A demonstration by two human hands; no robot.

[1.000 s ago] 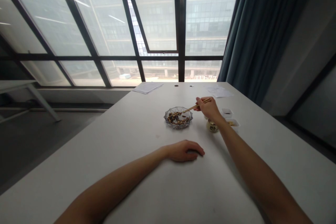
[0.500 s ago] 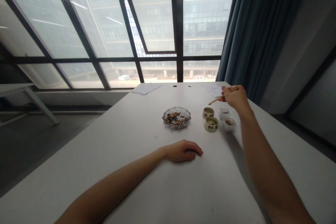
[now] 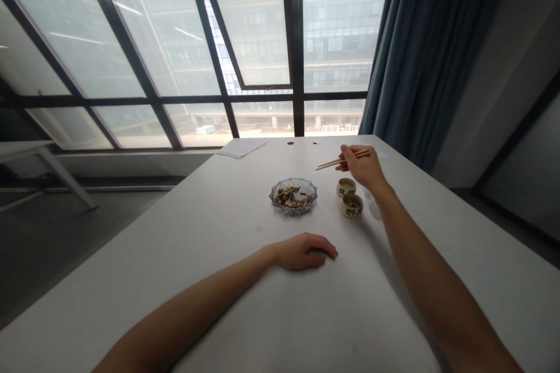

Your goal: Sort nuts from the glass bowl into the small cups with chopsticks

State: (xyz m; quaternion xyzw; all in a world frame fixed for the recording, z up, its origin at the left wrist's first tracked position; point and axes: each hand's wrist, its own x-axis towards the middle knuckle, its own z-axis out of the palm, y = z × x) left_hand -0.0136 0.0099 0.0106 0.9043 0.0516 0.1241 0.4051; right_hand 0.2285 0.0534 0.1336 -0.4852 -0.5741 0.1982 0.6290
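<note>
A cut-glass dish (image 3: 293,204) holds brown morsels (image 3: 287,197) beside two ceramic cups (image 3: 351,206).

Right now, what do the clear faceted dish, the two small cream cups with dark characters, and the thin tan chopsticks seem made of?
The clear faceted dish looks like cut glass, possibly plastic; its ridged rim glints. The small cream cups look like glazed ceramic, with a soft sheen. The thin tan chopsticks look like matte wood or bamboo; they are too thin to tell which.
</note>
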